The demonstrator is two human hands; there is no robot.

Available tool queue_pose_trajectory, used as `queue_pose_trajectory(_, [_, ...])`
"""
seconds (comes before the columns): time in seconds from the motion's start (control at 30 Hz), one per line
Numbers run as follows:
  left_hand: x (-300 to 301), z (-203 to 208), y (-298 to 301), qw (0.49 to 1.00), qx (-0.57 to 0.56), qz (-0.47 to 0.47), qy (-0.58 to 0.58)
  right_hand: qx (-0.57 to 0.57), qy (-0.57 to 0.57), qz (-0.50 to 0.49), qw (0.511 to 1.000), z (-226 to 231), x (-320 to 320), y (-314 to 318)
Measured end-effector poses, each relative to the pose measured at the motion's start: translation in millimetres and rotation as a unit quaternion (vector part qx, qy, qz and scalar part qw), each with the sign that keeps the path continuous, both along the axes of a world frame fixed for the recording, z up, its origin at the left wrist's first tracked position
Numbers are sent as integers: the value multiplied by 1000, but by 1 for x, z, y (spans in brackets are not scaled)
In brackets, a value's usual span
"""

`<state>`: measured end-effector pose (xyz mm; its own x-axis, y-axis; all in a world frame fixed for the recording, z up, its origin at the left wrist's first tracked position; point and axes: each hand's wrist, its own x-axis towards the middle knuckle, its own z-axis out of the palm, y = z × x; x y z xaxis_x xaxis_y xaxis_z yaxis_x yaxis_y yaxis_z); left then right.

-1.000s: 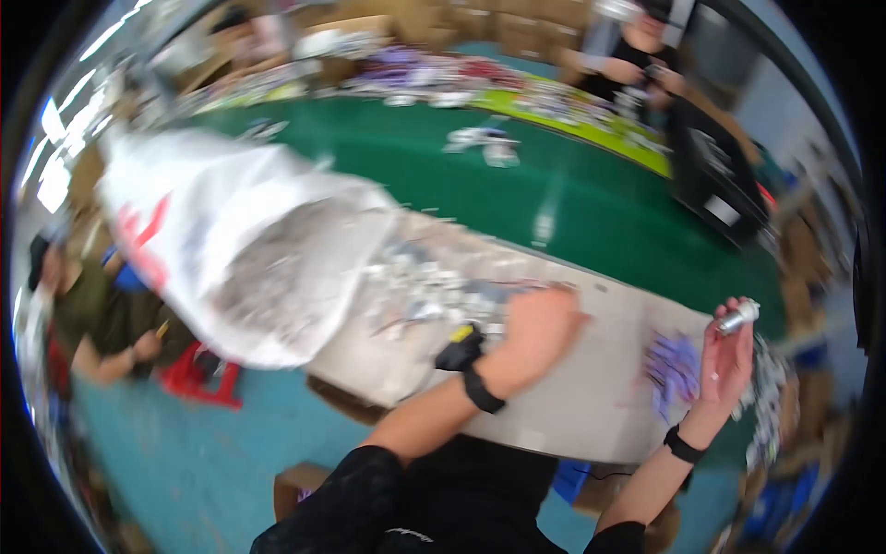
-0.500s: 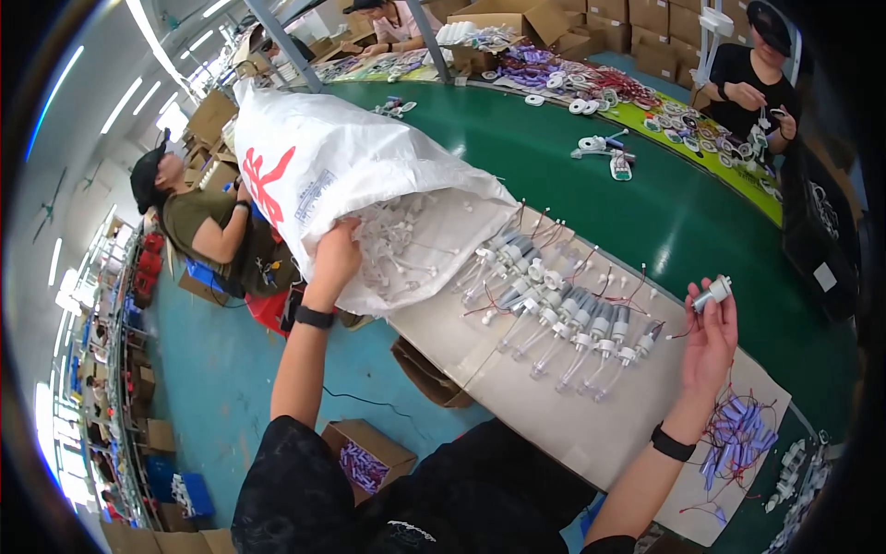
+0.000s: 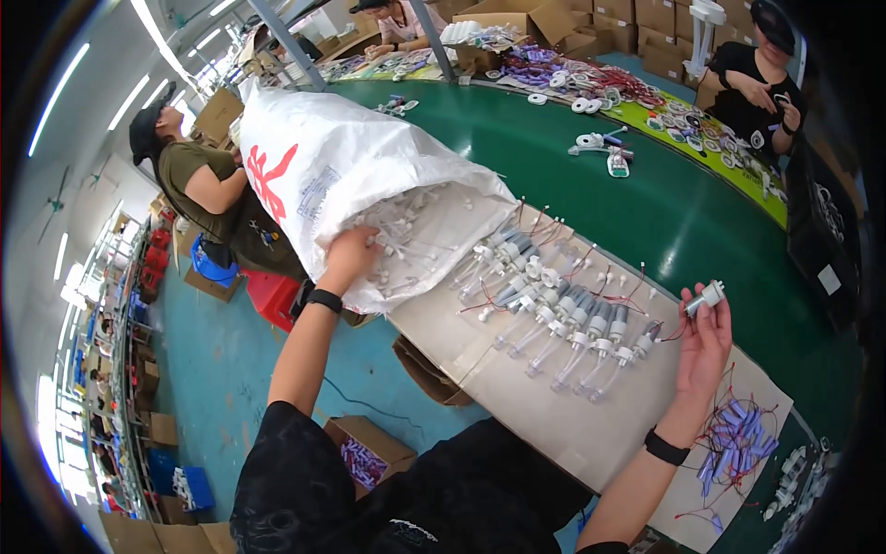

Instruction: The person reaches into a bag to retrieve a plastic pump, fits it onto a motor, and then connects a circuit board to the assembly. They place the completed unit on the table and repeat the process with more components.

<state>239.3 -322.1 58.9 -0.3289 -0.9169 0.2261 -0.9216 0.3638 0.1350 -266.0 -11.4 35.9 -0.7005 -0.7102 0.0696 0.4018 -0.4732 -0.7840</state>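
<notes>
- While the left hand (image 3: 352,257) reaches into the mouth of a white sack (image 3: 365,143), its fingertips are lost among small whitish plastic parts (image 3: 406,222); whether they grip one cannot be told.
- Cardboard box (image 3: 384,433) on the floor: purple pieces (image 3: 362,463) inside.
- Silver cylinder (image 3: 703,301): white cap, apparently a thin reddish wire; held up over the right part of the table (image 3: 517,392), fingers of the right hand (image 3: 703,355) clamped on it.
- Capped grey cylinders (image 3: 579,314) with clear tubes: clustered on the table, beside the sack, whose bulk hides part of the green surface (image 3: 683,222) beyond.
- Purple wired pieces (image 3: 736,445): heaped near the right wrist.
</notes>
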Motion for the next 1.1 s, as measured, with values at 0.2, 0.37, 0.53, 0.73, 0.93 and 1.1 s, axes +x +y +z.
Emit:
queue_pose_trajectory(0.2, [-45, 64, 27, 995, 43, 1, 85, 4, 2, -19, 1000, -4, -5, 3])
queue_pose_trajectory(0.37, [-31, 57, 28, 993, 52, -43, 94, 3, -5, -16, 1000, -4, -3, 0])
queue_pose_trajectory(0.53, [-4, 46, 37, 996, -61, 26, -54, 17, 1, -21, 1000, -5, -3, 2])
queue_pose_trajectory(0.73, [3, 7, 59, 972, 42, -17, -232, 17, -1, -17, 1000, -6, 1, -1])
queue_pose_trajectory(0.93, [-1, -13, 48, 964, -21, -133, -228, 21, 17, -7, 1000, -1, -2, 6])
queue_pose_trajectory(1.1, [-16, 33, 69, 994, 56, -34, 87, -8, 14, -49, 999, -7, -7, 1])
